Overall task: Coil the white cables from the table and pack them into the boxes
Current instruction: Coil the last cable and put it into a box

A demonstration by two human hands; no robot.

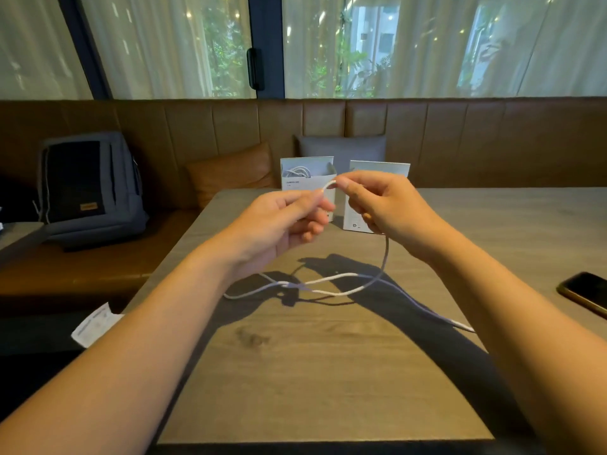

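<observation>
Packed: coiled white cable (297, 172) inside left open white card box (307, 185)
Pending: thin white cable (331, 288), uncoiled on table
Hands: left hand (285, 221), right hand (387, 201) both pinching its end

Our two hands raised and nearly meeting

We reach both bare forearms forward, the left hand (289, 218) pinching with thumb and forefinger, its other fingers curled under; the right hand (384, 201) sits just beside it, fingertips pinched toward the left, knuckles up, wrist slightly bent.

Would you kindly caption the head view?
Both hands pinch a white cable before two boxes.
</observation>
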